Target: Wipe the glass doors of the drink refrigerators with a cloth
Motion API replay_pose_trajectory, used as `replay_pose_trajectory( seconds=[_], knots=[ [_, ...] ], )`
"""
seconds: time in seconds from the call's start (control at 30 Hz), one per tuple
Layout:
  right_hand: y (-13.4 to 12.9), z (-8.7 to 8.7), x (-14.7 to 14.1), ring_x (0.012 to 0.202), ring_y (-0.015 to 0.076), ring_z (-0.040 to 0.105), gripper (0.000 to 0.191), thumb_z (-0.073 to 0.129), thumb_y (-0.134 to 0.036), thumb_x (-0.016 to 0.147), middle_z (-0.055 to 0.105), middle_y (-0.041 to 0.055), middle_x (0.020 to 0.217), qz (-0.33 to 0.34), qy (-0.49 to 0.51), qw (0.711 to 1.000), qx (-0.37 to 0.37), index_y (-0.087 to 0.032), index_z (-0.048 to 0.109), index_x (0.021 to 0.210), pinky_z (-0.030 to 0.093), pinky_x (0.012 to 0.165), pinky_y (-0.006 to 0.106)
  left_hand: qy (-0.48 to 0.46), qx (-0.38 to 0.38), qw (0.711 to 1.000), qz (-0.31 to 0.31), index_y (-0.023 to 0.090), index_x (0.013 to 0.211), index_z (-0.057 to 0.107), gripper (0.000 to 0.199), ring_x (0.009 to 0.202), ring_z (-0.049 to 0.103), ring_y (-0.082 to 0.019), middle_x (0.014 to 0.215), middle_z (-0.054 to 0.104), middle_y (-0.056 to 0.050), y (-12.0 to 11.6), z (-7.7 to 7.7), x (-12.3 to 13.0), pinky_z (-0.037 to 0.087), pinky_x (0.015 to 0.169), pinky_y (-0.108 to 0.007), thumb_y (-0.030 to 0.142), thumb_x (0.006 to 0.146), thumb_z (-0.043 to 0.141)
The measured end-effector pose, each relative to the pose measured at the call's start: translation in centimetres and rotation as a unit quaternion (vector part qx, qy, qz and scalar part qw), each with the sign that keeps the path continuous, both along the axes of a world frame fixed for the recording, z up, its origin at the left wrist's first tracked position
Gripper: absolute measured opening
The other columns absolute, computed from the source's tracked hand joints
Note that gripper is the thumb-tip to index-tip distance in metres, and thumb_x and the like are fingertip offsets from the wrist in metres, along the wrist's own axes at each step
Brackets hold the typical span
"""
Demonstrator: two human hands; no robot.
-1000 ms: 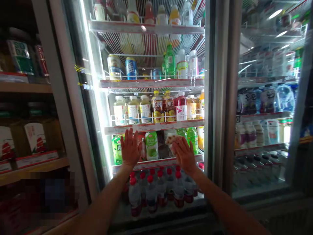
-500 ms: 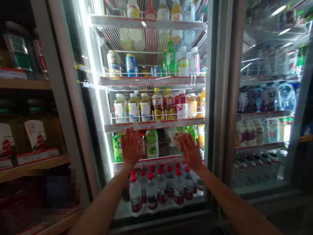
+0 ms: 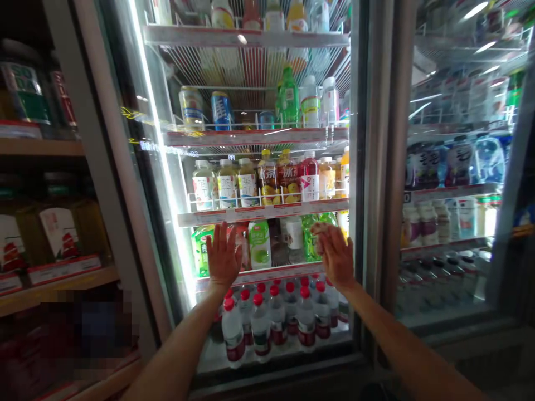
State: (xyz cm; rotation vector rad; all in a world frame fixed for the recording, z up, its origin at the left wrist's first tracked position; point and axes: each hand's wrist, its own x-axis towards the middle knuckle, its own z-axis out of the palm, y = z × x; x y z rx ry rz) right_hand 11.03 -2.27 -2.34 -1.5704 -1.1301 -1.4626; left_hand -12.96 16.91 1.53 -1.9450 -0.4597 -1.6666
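The crumpled cloth (image 3: 319, 229) lay beneath the fingers of the right hand (image 3: 337, 259), which held it beside a green bottle (image 3: 309, 239), well apart from the flat, spread-fingered left hand (image 3: 224, 257), and looked pale with brownish blotches.

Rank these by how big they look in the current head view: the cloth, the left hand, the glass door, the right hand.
1. Glass door
2. Left hand and right hand: too alike to rank
3. Cloth, by its visible part; the right hand covers some of it
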Motion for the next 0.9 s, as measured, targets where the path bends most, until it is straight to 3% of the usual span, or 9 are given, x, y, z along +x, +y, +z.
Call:
replay_pose_trajectory(
  seconds=[0.13, 0.23, 0.37, 0.5, 0.57, 0.63, 0.77, 0.83, 0.9],
  knots=[
    [-0.5, 1.5, 2.2, 0.135, 0.0284, 0.026, 0.049, 0.038, -0.023, 0.089, 0.028, 0.0168, 0.145, 0.004, 0.095, 0.986, 0.136, -0.020, 0.032, 0.138, 0.033, 0.101, 0.053, 0.000, 0.002, 1.000, 0.011, 0.016, 0.141, 0.025, 0.056, 0.140, 0.007, -0.024, 0.149, 0.020, -0.014, -0.3, -0.6, 0.2, 0.009, 0.112, -0.049, 0.023, 0.088, 0.040],
    [0.7, 1.5, 0.1, 0.137, 0.0263, 0.022, 0.050, 0.039, -0.020, 0.089, 0.029, 0.0126, 0.146, 0.065, 0.031, 0.994, 0.081, -0.023, 0.032, 0.138, 0.034, 0.103, 0.052, -0.007, 0.001, 1.000, 0.024, 0.016, 0.142, 0.021, 0.059, 0.140, 0.006, -0.025, 0.149, 0.018, -0.015, -0.5, -0.6, 0.3, 0.009, 0.112, -0.050, 0.023, 0.088, 0.042],
    [0.8, 1.3, -0.8, 0.136, 0.0239, 0.027, 0.039, 0.044, -0.020, 0.087, 0.041, 0.0103, 0.139, 0.100, -0.011, 0.995, 0.006, -0.022, 0.046, 0.126, 0.034, 0.104, 0.049, 0.013, 0.009, 0.999, 0.033, 0.017, 0.144, 0.015, 0.063, 0.140, 0.008, -0.025, 0.150, 0.017, -0.015, -0.7, -0.5, -0.1, 0.011, 0.112, -0.049, 0.023, 0.088, 0.043],
    [-0.7, 2.7, 2.4, 0.132, 0.0258, 0.032, 0.037, 0.040, -0.020, 0.088, 0.039, 0.0158, 0.139, 0.077, 0.078, 0.986, 0.125, -0.016, 0.048, 0.124, 0.034, 0.103, 0.054, 0.022, 0.015, 0.999, 0.028, 0.018, 0.144, 0.014, 0.064, 0.140, 0.007, -0.025, 0.150, 0.016, -0.014, -0.7, -0.8, -0.3, 0.011, 0.112, -0.050, 0.022, 0.087, 0.043],
    [-0.6, 3.2, 2.5, 0.133, 0.0266, 0.030, 0.042, 0.036, -0.019, 0.088, 0.035, 0.0171, 0.141, 0.066, 0.102, 0.978, 0.171, -0.015, 0.043, 0.129, 0.032, 0.104, 0.055, 0.014, 0.010, 0.999, 0.031, 0.018, 0.144, 0.013, 0.064, 0.140, 0.006, -0.026, 0.150, 0.014, -0.014, -0.7, -0.9, -0.1, 0.010, 0.112, -0.051, 0.022, 0.087, 0.043],
    [0.2, 2.8, 1.0, 0.136, 0.0269, 0.024, 0.046, 0.037, -0.019, 0.087, 0.031, 0.0158, 0.144, 0.068, 0.073, 0.986, 0.135, -0.016, 0.038, 0.134, 0.031, 0.105, 0.054, 0.006, 0.005, 0.999, 0.034, 0.019, 0.144, 0.012, 0.064, 0.140, 0.006, -0.026, 0.150, 0.014, -0.014, -0.7, -1.0, 0.1, 0.010, 0.111, -0.052, 0.023, 0.088, 0.043],
    [1.3, 0.9, -2.3, 0.139, 0.0261, 0.018, 0.050, 0.043, -0.018, 0.084, 0.033, 0.0097, 0.145, 0.082, -0.038, 0.994, -0.061, -0.019, 0.040, 0.134, 0.028, 0.108, 0.050, 0.013, 0.004, 0.999, 0.037, 0.019, 0.144, 0.013, 0.064, 0.140, 0.006, -0.026, 0.150, 0.015, -0.014, -0.9, -0.9, -0.1, 0.011, 0.112, -0.051, 0.023, 0.088, 0.043],
    [0.7, 0.7, -1.6, 0.138, 0.0254, 0.021, 0.049, 0.042, -0.018, 0.085, 0.035, 0.0095, 0.144, 0.059, -0.044, 0.995, -0.072, -0.021, 0.040, 0.134, 0.025, 0.109, 0.050, 0.022, 0.005, 0.999, 0.034, 0.018, 0.144, 0.013, 0.064, 0.140, 0.007, -0.026, 0.150, 0.016, -0.014, -0.9, -0.9, -0.3, 0.012, 0.112, -0.051, 0.023, 0.088, 0.043],
    [-0.2, 1.3, 0.4, 0.136, 0.0265, 0.024, 0.050, 0.041, -0.020, 0.086, 0.032, 0.0118, 0.145, 0.021, -0.003, 1.000, -0.006, -0.021, 0.038, 0.136, 0.027, 0.106, 0.052, 0.025, 0.003, 0.999, 0.030, 0.019, 0.144, 0.015, 0.063, 0.140, 0.008, -0.025, 0.150, 0.017, -0.014, -1.0, -1.0, -0.3, 0.012, 0.112, -0.051, 0.024, 0.088, 0.043]
  ],
)
